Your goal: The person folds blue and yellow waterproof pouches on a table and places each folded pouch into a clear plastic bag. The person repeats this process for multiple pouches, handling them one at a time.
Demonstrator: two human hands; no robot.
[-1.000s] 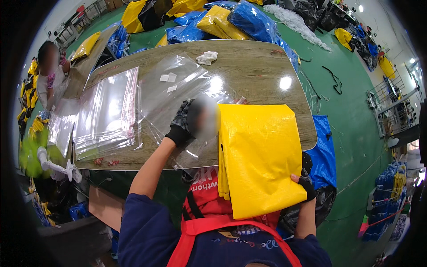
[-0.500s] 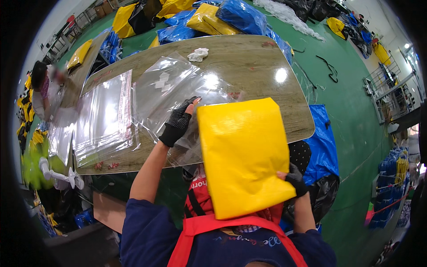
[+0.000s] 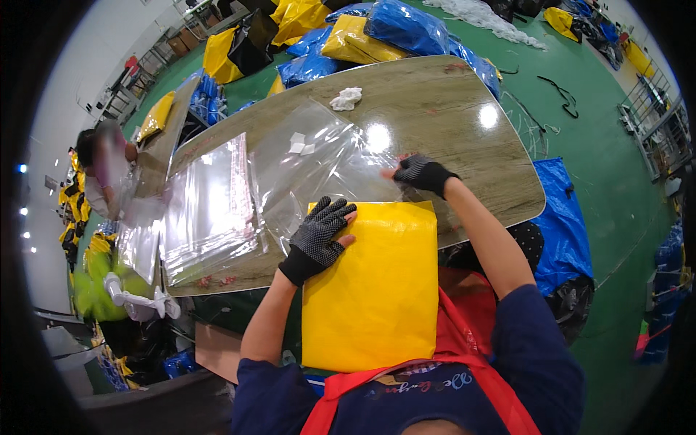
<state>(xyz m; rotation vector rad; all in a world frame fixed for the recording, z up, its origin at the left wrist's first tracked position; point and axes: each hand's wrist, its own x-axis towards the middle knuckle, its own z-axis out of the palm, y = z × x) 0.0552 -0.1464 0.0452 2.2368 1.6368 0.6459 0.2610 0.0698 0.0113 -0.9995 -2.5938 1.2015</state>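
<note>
A folded yellow plastic-sheet bundle [image 3: 371, 290] lies against my front, its far end on the table's near edge. My left hand [image 3: 319, 239], in a black dotted fingerless glove, rests flat on its upper left corner with fingers spread. Past the bundle's far edge, a transparent plastic bag [image 3: 312, 156] lies loosely on the table. My right hand [image 3: 420, 175], gloved the same way, reaches over to the right end of this bag, its fingers closed on the film; the fingertips are slightly blurred.
On the wooden-topped table [image 3: 464, 101] are a stack of transparent bags [image 3: 206, 196] and a crumpled white wad [image 3: 346, 98]. Blue and yellow bundles [image 3: 406, 27] are heaped behind it. A blue sack [image 3: 562, 210] stands at the right. Another person [image 3: 109, 170] is at the left.
The yellow bundle has shifted left and straightened. My right hand has left its lower right corner for the transparent bag; my left hand has moved from the bag onto the bundle.
</note>
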